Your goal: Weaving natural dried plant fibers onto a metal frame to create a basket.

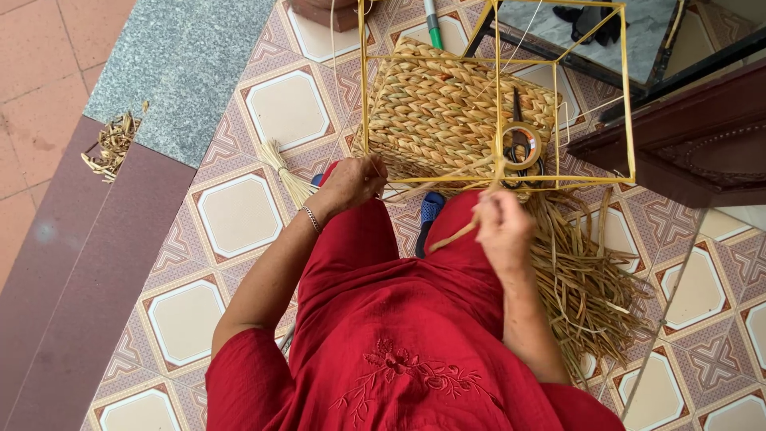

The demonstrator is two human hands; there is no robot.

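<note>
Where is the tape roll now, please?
In the head view, the tape roll is upper right of centre, by the scissors, over the woven basket, inside the yellow frame, just above the right hand.

Frame over basket, straw at the right

The wire frame (495,96) stands around the woven basket (447,112) on the floor (239,215); tape roll (523,146) and scissors (517,112) lie on the basket, loose straw (586,279) right of the knees.

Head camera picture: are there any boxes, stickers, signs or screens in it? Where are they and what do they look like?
None show: no package, label, sign or screen.
Nearest to one is a roll of tape, a tan ring lying on the woven straw panel inside the yellow wire frame.
The left hand and the right hand each hold straw by that frame.
</note>
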